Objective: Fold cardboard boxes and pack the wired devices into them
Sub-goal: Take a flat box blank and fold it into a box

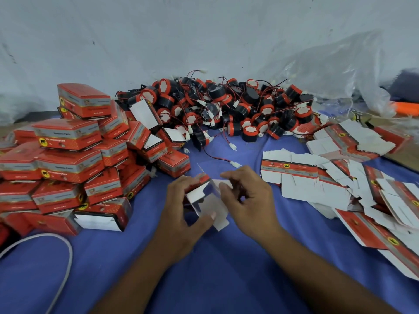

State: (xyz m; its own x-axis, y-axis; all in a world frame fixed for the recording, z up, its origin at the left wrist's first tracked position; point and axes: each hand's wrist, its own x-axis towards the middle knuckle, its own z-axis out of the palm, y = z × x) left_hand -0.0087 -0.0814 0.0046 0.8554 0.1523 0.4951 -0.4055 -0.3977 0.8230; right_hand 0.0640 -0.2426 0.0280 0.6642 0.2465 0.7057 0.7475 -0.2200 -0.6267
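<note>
A small red-and-white cardboard box point(205, 198) is held half-formed above the blue cloth point(204, 268), its white inner flaps open toward me. My left hand point(181, 209) grips its left side, thumb under a flap. My right hand point(247, 200) pinches the right flap with curled fingers. A heap of black-and-red round wired devices point(226, 107) lies behind, with red-black leads and white plugs trailing forward. Flat unfolded box blanks point(317, 177) are spread at the right.
Several closed red boxes point(68, 164) are stacked at the left, reaching near my left hand. A white cable point(65, 257) curves at the lower left. Clear plastic sheeting point(340, 71) and an orange object point(405, 107) sit at the back right.
</note>
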